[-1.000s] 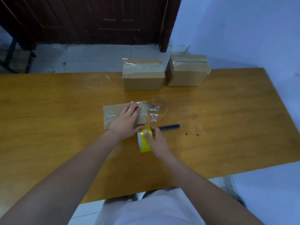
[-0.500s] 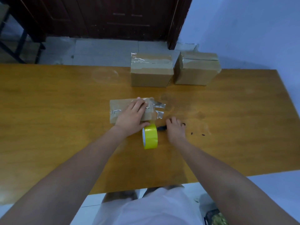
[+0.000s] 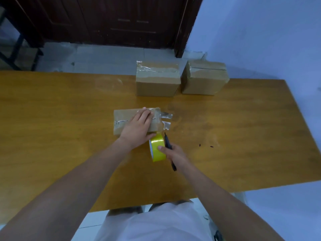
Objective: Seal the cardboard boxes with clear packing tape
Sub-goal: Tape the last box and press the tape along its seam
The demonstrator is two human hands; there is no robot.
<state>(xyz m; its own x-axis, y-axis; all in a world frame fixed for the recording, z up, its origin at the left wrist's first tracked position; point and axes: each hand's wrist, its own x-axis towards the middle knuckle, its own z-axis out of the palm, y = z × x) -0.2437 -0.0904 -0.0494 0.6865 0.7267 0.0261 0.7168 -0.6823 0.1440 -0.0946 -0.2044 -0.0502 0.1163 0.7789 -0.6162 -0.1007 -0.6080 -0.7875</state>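
The table (image 3: 69, 119) is wood with a smooth orange-brown varnish that carries a soft sheen, dulled by a dark smudge near its middle. The flat box (image 3: 125, 119) and the two taller boxes (image 3: 157, 84) (image 3: 205, 80) are matt brown cardboard. Clear tape (image 3: 165, 117) on them is glossy, wrinkled film that catches the light. The tape roll (image 3: 157, 150) looks like shiny yellow plastic. The knife (image 3: 168, 145) is matt black. The door (image 3: 121, 20) behind is dark wood.

Three boxes (image 3: 157, 79), one tape roll (image 3: 157, 150), perhaps one cutter (image 3: 169, 148)
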